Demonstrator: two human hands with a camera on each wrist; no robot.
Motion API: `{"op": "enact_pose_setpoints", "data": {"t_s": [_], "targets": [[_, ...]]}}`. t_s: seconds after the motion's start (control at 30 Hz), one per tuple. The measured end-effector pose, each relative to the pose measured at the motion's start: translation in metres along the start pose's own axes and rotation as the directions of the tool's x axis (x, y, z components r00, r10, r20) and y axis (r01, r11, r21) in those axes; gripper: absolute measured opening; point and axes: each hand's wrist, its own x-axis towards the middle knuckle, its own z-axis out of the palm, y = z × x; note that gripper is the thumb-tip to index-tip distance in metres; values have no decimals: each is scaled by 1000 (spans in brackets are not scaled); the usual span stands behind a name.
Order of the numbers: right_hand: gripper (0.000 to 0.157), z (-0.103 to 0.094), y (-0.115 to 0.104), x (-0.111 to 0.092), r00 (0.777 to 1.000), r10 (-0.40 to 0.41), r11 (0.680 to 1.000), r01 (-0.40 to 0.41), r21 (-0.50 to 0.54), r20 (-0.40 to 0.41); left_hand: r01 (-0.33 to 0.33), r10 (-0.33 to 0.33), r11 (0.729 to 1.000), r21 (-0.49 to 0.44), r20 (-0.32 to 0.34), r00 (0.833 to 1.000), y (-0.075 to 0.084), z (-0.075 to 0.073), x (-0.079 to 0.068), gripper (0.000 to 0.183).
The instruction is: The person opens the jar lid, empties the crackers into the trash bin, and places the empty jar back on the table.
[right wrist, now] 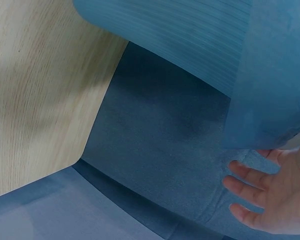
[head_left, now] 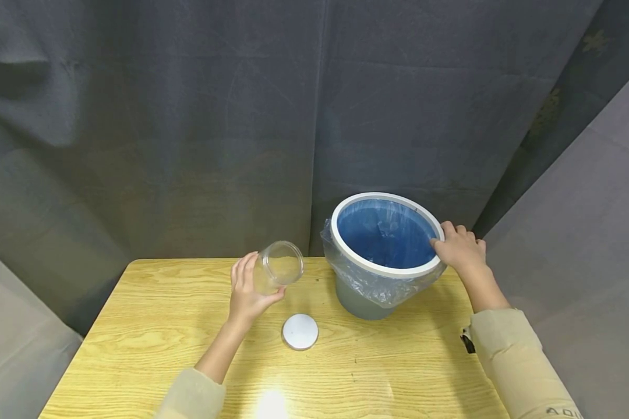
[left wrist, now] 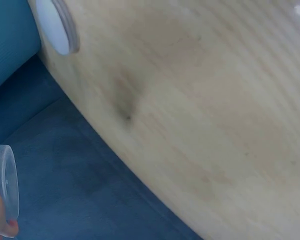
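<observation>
A clear jar (head_left: 264,273) is held above the table in my left hand (head_left: 248,295), thumb on one side and fingers on the other. It leans, its mouth facing up and to the right; in the left wrist view only part of the jar (left wrist: 10,185) shows. My right hand (head_left: 461,247) grips the rim of the trash bin (head_left: 364,299) at its right side, thumb over the inner edge. In the right wrist view, the other fingers (right wrist: 250,192) spread outside the bin. A clear plastic bag (head_left: 367,285) lines the bin and hangs over its white rim.
A round white lid (head_left: 300,331) lies on the wooden table (head_left: 178,314) between the left hand and the bin. Dark grey curtain (head_left: 215,145) hangs behind the table's back edge. Lighter cloth (head_left: 587,233) stands along the right side.
</observation>
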Motion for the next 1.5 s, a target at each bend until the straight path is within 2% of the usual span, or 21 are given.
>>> {"op": "enact_pose_setpoints", "data": {"t_s": [0.2, 0.57, 0.73, 0.87, 1.03, 1.13, 1.27, 1.5], "targets": [[56, 0, -1, 0, 1000, 2, 1000, -2, 1, -1, 69, -69, 997, -16, 15, 998, -3, 0, -15, 83], [56, 0, -1, -1, 1000, 0, 1000, 0, 6, -2, 195, -194, 980, -29, 52, 980, -9, 0, -41, 89], [56, 0, 0, 0, 1000, -4, 1000, 4, 3, -2, 275, -272, 961, -32, 72, 960, -12, -3, -54, 90], [57, 0, 0, 0, 1000, -3, 1000, 3, -2, 1, 331, -329, 943, -32, 61, 942, -16, -3, -63, 89], [57, -1, 0, 0, 1000, -7, 1000, 7, -1, 5, 427, -423, 904, -30, 84, 902, -18, -4, -74, 89], [58, -1, 1, 0, 1000, -9, 1000, 9, 1, 7, 446, -443, 895, -25, 82, 893, -21, -4, -79, 89], [57, -1, 2, 0, 1000, -9, 1000, 9, 2, 6, 455, -452, 890, -29, 75, 889, -24, -2, -86, 89], [57, -1, 1, 0, 1000, -13, 1000, 13, 5, 5, 518, -510, 855, -39, 117, 852, -29, -3, -97, 89]]}}
